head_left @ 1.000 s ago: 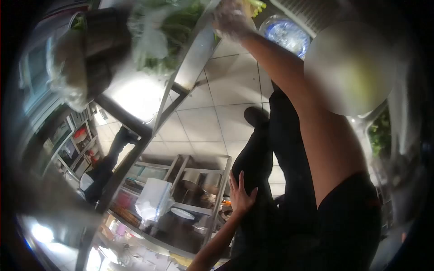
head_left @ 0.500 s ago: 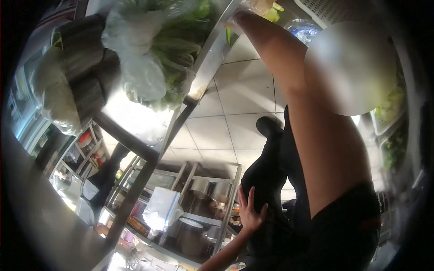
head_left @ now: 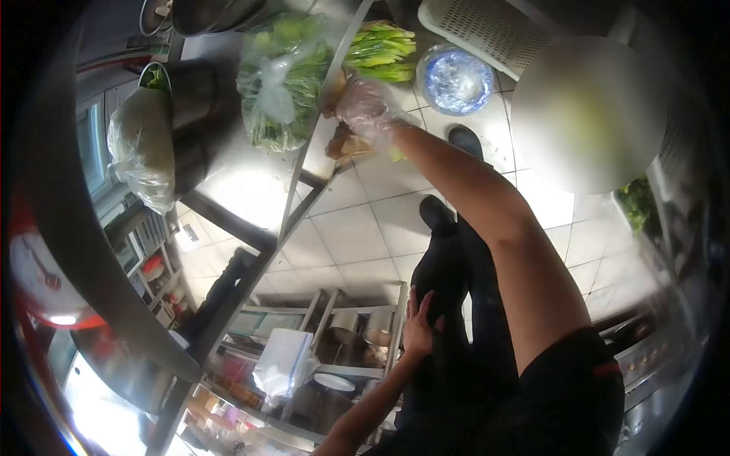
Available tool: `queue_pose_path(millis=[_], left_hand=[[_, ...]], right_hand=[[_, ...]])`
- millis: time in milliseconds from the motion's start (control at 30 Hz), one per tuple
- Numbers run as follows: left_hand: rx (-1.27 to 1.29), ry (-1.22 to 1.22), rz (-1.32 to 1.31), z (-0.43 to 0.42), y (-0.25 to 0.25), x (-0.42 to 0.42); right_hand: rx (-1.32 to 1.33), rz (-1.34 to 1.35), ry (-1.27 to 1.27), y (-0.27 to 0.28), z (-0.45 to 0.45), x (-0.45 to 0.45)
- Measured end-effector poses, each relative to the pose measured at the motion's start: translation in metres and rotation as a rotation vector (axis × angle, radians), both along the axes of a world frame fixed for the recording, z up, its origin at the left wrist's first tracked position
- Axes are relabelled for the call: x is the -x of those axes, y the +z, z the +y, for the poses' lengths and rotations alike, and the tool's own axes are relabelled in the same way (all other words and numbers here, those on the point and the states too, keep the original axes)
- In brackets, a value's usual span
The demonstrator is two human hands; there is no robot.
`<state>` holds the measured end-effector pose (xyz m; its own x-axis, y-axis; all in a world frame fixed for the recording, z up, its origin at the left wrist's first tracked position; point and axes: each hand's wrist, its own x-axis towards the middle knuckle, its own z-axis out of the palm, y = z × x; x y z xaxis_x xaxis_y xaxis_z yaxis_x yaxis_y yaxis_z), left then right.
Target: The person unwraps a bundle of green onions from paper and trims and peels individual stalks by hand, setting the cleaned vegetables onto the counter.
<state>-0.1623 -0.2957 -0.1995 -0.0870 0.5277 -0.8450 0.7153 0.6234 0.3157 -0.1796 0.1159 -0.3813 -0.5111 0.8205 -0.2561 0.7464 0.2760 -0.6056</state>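
My right hand (head_left: 369, 110), in a clear crinkled plastic glove, reaches out beside the edge of a metal table (head_left: 255, 163). Its fingers are blurred and partly hidden, so what they hold does not show. Close by, a brown thing (head_left: 348, 144) hangs below the glove; its kind is unclear. Bright green long-stemmed vegetables (head_left: 384, 49) lie just beyond this hand. My left hand (head_left: 418, 330) rests on my dark-trousered leg (head_left: 437, 296), fingers spread and holding nothing. On the tabletop sits a clear plastic bag of leafy greens (head_left: 281, 91).
A plastic-covered round item (head_left: 456, 80) and a white perforated basket (head_left: 487, 34) stand ahead on the right. Another plastic bag (head_left: 141, 148) hangs by a metal pot (head_left: 186, 87). Shelves with pots (head_left: 346, 327) are at lower left, a red-rimmed dial scale (head_left: 46, 273) at far left.
My right hand has come back from the top edge to beside the table. The view has shifted, showing more greens and the scale. My left hand stays on my leg.
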Motion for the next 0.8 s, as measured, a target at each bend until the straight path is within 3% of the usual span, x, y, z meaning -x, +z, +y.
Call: queue_pose_path(millis=[100,167,233,267,333,367,400,467,500,567,600,667,733,767,800], left_hand=[[0.0,-0.032,0.017,-0.027,-0.008,0.007],[-0.098,0.125,-0.123,-0.049,-0.023,0.023],[-0.014,0.527,-0.166,-0.053,-0.052,0.053],[-0.123,0.608,-0.129,-0.057,-0.083,0.084],[-0.375,0.901,-0.21,0.03,-0.107,0.114],[-0.566,0.854,-0.375,0.062,-0.131,0.143],[-0.545,0.883,-0.226,0.116,-0.142,0.154],[-0.523,0.959,-0.362,0.211,-0.174,0.192],[-0.599,0.904,-0.249,0.239,-0.205,0.212],[-0.573,0.883,-0.203,0.292,-0.241,0.228],[-0.473,0.782,-0.233,0.305,-0.264,0.244],[-0.288,0.704,-0.228,0.333,-0.284,0.242],[-0.393,0.609,-0.285,0.338,-0.312,0.242],[-0.366,0.66,-0.368,0.342,-0.326,0.244],[-0.358,0.668,-0.358,0.344,-0.342,0.246]], right_hand=[[-0.014,0.004,0.021,-0.013,-0.012,0.004],[0.05,0.006,-0.028,-0.022,-0.008,0.018],[0.141,-0.002,-0.09,-0.032,-0.008,0.038],[0.201,0.078,-0.212,-0.027,-0.007,0.041],[0.117,0.187,-0.399,-0.01,-0.012,0.039],[0.127,0.184,-0.39,-0.031,-0.009,0.052],[0.133,0.102,-0.268,-0.063,-0.002,0.072],[0.153,0.026,-0.129,-0.09,-0.007,0.086],[0.163,0.177,-0.23,-0.086,-0.015,0.083],[-0.061,0.374,-0.34,-0.085,-0.036,0.066],[-0.299,0.423,-0.344,-0.092,-0.049,0.047],[-0.317,0.396,-0.513,-0.125,-0.08,0.019],[-0.155,0.458,-0.798,-0.162,-0.089,-0.015],[0.08,0.511,-0.822,-0.144,-0.08,-0.037],[0.12,0.39,-0.833,-0.152,-0.074,-0.042]])
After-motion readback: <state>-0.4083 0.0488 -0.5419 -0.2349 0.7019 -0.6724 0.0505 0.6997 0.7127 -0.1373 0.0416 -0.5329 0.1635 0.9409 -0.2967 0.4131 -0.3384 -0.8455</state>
